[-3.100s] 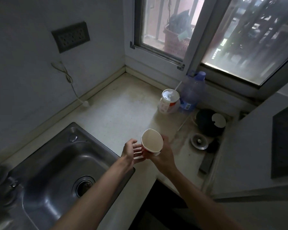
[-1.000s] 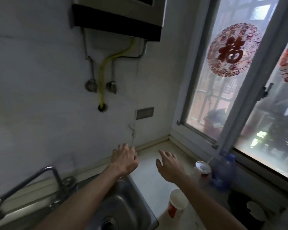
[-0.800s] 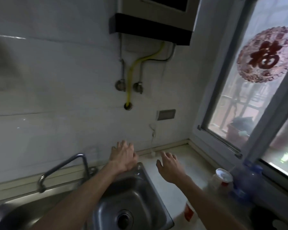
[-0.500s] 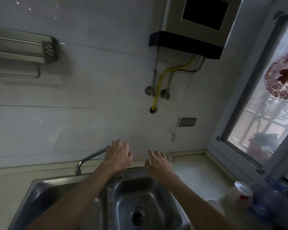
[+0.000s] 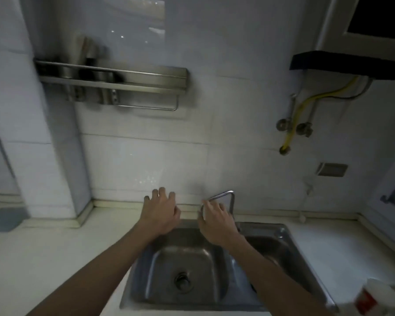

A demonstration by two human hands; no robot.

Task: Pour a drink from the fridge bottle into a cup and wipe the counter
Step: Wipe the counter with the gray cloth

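A red and white paper cup (image 5: 374, 297) stands on the counter (image 5: 55, 258) at the lower right edge of the view, blurred. My left hand (image 5: 161, 213) hovers above the back rim of the steel sink (image 5: 185, 270) with its fingers spread and holding nothing. My right hand (image 5: 214, 221) is beside it, in front of the bent metal tap (image 5: 226, 198), fingers relaxed and empty. No bottle is in view.
A steel wall rack (image 5: 114, 80) hangs upper left. A water heater (image 5: 360, 42) with a yellow hose (image 5: 306, 110) is mounted upper right. A wall pillar (image 5: 43, 133) juts out on the left, with a blue-grey pad (image 5: 6, 218) beside it.
The view has swung left from the window corner to the sink. The cup, once held in both hands, now stands on the counter. Both hands are empty and have moved left with the view.
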